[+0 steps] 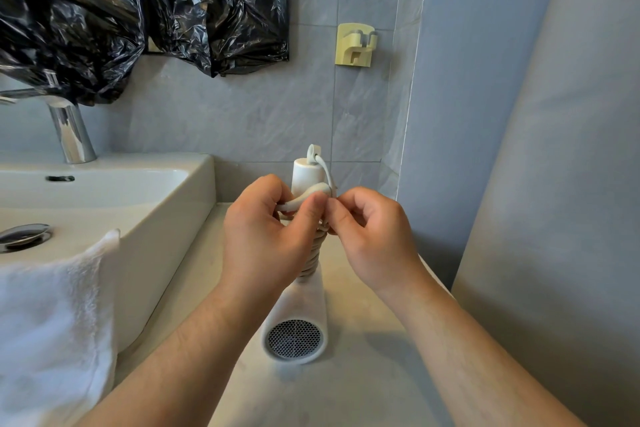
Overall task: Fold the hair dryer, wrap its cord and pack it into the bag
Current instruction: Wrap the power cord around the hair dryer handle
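A white hair dryer (300,319) lies on the pale counter (363,374), its mesh end facing me and its handle (304,173) pointing away toward the wall. The white cord (311,258) is coiled in several turns around the dryer's middle. My left hand (266,239) pinches a loop of the cord just above the coils. My right hand (370,236) pinches the cord from the other side, fingertips almost touching the left ones. A black plastic bag (214,3) hangs crumpled on the wall at the upper left.
A white basin (166,218) with a chrome tap (69,128) and drain fills the left. A white towel (59,322) drapes over its near rim. A yellow wall holder (355,45) is fixed to the grey tiles. A wall closes the right side.
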Demonstrator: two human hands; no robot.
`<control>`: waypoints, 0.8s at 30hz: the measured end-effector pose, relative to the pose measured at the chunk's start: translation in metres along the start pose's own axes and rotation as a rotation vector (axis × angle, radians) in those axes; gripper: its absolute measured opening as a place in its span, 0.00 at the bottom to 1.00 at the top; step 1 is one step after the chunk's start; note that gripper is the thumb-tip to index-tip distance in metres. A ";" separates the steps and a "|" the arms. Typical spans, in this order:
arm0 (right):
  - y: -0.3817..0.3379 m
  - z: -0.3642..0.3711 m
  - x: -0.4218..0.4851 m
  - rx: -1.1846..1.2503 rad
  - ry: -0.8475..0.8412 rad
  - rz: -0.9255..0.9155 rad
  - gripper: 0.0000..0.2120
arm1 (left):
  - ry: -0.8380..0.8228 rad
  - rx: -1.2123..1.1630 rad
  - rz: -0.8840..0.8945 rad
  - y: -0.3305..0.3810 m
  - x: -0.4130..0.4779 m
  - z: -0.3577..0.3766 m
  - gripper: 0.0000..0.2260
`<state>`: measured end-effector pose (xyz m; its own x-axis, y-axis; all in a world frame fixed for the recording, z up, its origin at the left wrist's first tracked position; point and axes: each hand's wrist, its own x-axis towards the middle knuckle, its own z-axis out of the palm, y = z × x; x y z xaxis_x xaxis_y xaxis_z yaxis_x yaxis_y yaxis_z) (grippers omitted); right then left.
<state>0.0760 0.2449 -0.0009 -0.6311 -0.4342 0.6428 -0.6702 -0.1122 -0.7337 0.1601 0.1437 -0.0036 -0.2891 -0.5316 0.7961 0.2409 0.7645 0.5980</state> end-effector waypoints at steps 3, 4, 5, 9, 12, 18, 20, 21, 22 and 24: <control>-0.002 0.000 0.002 -0.015 -0.009 0.005 0.09 | -0.022 0.015 -0.022 0.001 0.002 -0.004 0.20; -0.003 0.000 0.002 -0.024 -0.005 0.017 0.09 | -0.022 0.023 -0.030 0.002 0.002 -0.004 0.20; -0.002 0.001 0.002 -0.031 0.002 0.027 0.09 | -0.023 0.030 -0.037 0.004 0.002 -0.004 0.20; -0.004 0.001 0.002 -0.052 0.028 0.018 0.08 | -0.036 0.035 -0.049 0.009 0.005 -0.003 0.21; -0.004 0.002 0.001 -0.076 0.065 -0.014 0.07 | -0.036 0.008 -0.068 0.009 0.006 -0.003 0.20; -0.008 0.006 0.000 -0.004 0.093 0.051 0.04 | -0.074 -0.055 -0.064 0.008 0.007 -0.006 0.03; -0.009 0.007 0.000 0.061 0.097 0.096 0.04 | -0.057 -0.048 -0.066 0.008 0.008 -0.005 0.02; -0.010 0.008 0.000 0.088 0.097 0.112 0.04 | -0.052 -0.051 -0.066 0.008 0.008 -0.005 0.02; -0.011 0.008 -0.001 0.111 0.094 0.122 0.04 | -0.052 -0.053 -0.062 0.007 0.008 -0.005 0.02; -0.011 0.008 -0.001 0.148 0.088 0.136 0.05 | -0.063 -0.056 -0.057 0.007 0.008 -0.005 0.02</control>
<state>0.0873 0.2392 0.0048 -0.7476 -0.3753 0.5479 -0.5159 -0.1912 -0.8350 0.1641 0.1433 0.0070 -0.3611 -0.5480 0.7545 0.2735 0.7113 0.6475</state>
